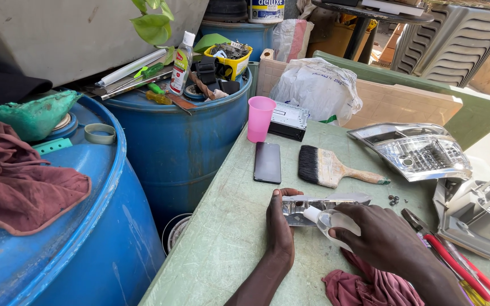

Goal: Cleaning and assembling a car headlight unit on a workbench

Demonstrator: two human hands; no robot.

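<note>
gripping a small clear squeeze bottle (336,222) in the right hand (382,239), fingers closed round its body, white nozzle tipped down and left toward the shiny reflector strip (324,206) just beneath it. pinning that strip flat on the green tabletop (228,238) with the left hand (279,225), thumb hooked over the near end, fingers wrapped on the edge, so clamped on it rather than open. judging by the tilt, sitting at the applying stage: nozzle poised at the strip, no liquid visible on the metal yet, wiping seemingly not yet done.

bending the right wrist inward, forearm coming in from the lower right; running the left forearm straight up from the bottom edge, palm turned toward the bottle.

lying just under the right forearm, a maroon rag (364,286), crumpled. resting to the right of the grip, red-handled pliers (455,263) and a grey plastic housing (477,218). sitting just beyond the strip, a few small dark screws (393,199), then a flat paintbrush (330,166) and a dark phone (267,162). standing farther out, a pink cup (260,118), a clear lamp lens (418,150), and off to the left, blue drums (177,141) loaded with tools.
</note>
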